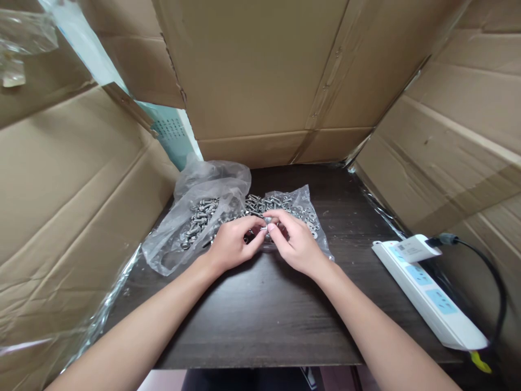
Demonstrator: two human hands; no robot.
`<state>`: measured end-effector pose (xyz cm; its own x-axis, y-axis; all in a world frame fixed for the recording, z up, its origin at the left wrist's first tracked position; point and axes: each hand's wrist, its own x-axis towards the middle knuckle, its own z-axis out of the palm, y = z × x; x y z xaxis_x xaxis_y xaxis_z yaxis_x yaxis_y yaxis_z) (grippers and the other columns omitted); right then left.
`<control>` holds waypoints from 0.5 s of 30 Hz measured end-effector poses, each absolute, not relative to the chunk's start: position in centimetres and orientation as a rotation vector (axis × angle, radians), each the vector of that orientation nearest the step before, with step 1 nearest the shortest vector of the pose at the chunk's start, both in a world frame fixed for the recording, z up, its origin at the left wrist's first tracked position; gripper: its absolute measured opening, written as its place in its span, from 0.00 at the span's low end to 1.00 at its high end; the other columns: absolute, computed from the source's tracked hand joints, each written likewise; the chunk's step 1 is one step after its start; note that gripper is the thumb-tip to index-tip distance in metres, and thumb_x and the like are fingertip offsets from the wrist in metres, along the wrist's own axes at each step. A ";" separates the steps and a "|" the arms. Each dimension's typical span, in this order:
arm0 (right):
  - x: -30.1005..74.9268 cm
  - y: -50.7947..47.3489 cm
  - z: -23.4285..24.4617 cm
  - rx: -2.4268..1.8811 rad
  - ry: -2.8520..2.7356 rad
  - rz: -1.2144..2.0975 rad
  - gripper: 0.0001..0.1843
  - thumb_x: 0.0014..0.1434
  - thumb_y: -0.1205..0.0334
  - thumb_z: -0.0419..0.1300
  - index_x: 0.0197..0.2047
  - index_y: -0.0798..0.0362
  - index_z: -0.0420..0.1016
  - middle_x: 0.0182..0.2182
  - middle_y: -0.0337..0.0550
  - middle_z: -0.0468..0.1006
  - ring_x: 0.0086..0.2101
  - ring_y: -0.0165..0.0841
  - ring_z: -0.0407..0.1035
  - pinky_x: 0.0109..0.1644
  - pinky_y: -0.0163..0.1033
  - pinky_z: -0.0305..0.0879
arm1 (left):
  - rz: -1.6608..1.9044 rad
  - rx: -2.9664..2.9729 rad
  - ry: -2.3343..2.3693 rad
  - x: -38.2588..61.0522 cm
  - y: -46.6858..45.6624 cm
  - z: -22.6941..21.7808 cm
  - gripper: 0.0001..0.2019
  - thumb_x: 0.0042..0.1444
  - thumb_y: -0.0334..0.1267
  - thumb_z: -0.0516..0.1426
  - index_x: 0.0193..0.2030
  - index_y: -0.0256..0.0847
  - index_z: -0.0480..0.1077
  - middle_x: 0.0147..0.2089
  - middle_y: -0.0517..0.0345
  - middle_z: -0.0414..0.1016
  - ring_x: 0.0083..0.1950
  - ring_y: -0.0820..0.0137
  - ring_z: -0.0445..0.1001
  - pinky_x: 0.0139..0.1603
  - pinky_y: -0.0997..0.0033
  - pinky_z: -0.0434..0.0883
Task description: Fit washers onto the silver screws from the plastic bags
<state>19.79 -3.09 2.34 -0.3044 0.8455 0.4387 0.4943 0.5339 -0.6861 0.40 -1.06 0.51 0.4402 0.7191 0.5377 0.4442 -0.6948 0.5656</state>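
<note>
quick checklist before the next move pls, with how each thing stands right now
1. Small metal piece in hand: ok, at the fingertips of the left hand and right hand.
2. What the piece is made up of: cannot tell, too small and partly covered by fingers.
3. Bolts nearby: ok, heaped just beyond the hands.
4. Washers nearby: ok, some lie just beyond the right hand.
5. Clear plastic bag on the left lying flat: not ok, it is crumpled and bulges up.
6. Black cable away from the hands: ok, it is off to the right, by the power strip.
</note>
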 end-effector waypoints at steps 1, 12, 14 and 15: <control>19.8 -3.1 2.3 -1.090 -1.966 0.558 0.12 0.69 0.64 0.53 0.54 0.50 0.71 0.38 0.43 0.77 0.35 0.34 0.72 0.42 0.41 0.70 | 1.125 2.357 0.993 0.4 -1.0 0.5 0.06 0.66 0.36 0.57 0.45 0.40 0.75 0.38 0.55 0.81 0.36 0.68 0.79 0.39 0.71 0.74; 19.8 -3.1 2.3 -1.089 -1.970 0.531 0.16 0.66 0.66 0.54 0.57 0.50 0.70 0.42 0.44 0.77 0.38 0.35 0.73 0.44 0.41 0.71 | 1.113 2.356 0.996 0.4 -1.1 0.7 0.06 0.64 0.35 0.57 0.44 0.40 0.75 0.37 0.56 0.81 0.35 0.69 0.79 0.39 0.71 0.75; 19.8 -3.0 2.3 -1.120 -1.971 0.549 0.14 0.69 0.65 0.52 0.56 0.49 0.71 0.42 0.44 0.80 0.38 0.36 0.75 0.44 0.41 0.70 | 1.119 2.361 0.979 0.5 -1.2 0.7 0.06 0.65 0.35 0.57 0.44 0.39 0.75 0.37 0.55 0.81 0.36 0.68 0.79 0.39 0.71 0.75; 19.8 -3.0 2.3 -1.146 -1.974 0.562 0.14 0.70 0.64 0.51 0.55 0.49 0.72 0.43 0.44 0.81 0.38 0.36 0.76 0.45 0.41 0.70 | 1.126 2.367 0.964 0.5 -1.2 0.7 0.06 0.65 0.35 0.57 0.44 0.39 0.75 0.38 0.55 0.82 0.36 0.68 0.79 0.39 0.70 0.75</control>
